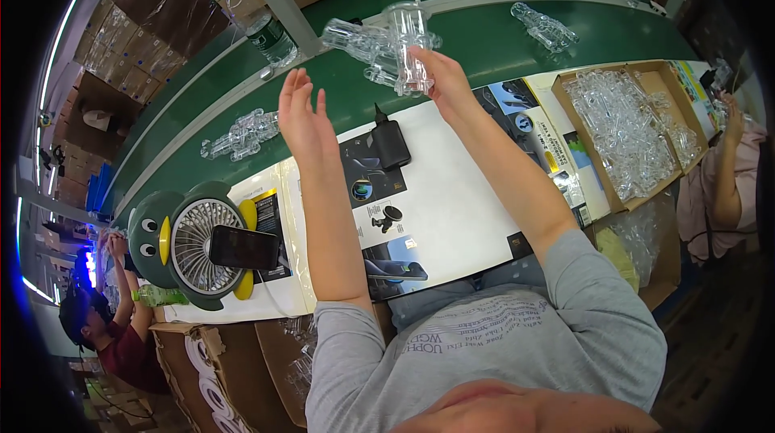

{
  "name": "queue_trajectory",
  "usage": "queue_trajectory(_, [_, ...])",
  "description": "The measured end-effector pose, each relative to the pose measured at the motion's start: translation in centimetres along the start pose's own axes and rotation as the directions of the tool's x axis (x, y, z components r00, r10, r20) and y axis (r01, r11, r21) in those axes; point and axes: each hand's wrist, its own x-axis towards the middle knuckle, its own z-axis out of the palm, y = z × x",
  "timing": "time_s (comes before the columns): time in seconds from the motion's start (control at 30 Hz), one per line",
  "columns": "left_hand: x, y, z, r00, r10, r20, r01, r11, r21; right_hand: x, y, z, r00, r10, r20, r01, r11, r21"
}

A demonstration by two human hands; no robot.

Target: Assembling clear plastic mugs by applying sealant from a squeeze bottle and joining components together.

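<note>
Clock directions are taken from the middle of the view. The left forearm rises steeply toward eleven o'clock, ending in the left hand (308,120), raised with its fingers pointing up. The right forearm slants in from four o'clock, its right hand (444,82) reaching up to just past twelve.

Printed pictures and small text cover parts of the white table (460,207); the grey shirt (484,336) has dark lettering, and a water bottle (266,33) at eleven wears a green label.

The hands are well apart. The left is loosely spread and holds nothing; the right is closed, thumb and fingers, on the lower right side of a clear plastic assembly (410,46) at twelve, held above a green surface (476,50). A similar clear piece (240,136) lies at ten, near the left wrist, and another (545,27) between one and two. A black squeeze bottle (391,145) stands close to the middle. Between two and three, a shallow carton (663,82) holds many clear parts (617,130).
</note>
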Motion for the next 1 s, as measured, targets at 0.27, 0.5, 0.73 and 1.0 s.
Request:
queue_trajectory(0.27, [-0.1, 0.5, 0.6, 0.927, -0.364, 0.09, 0.368, 0.836, -0.408, -5.4, -4.8, 3.4, 0.84, -0.295, 0.456, 0.516, 0.697, -0.498])
queue_trajectory(0.5, [0.0, 4.1, -1.3, 0.97, -0.244, 0.012, 0.218, 0.845, -0.489, -8.8, -5.0, 5.5, 0.656, -0.326, 0.68, 0.753, 0.336, -0.565])
queue_trajectory(0.73, [0.0, 8.4, -4.5, 0.986, 0.073, -0.147, -0.152, 0.748, -0.646, -10.6, -8.0, 5.0, 0.661, -0.138, 0.737, 0.709, 0.435, -0.555])
queue_trajectory(1.0, [-2.7, 10.6, -2.3, 0.885, 0.393, 0.247, 0.04, 0.466, -0.884, -11.5, -9.7, 5.1, 0.779, 0.14, 0.611, 0.296, 0.777, -0.555])
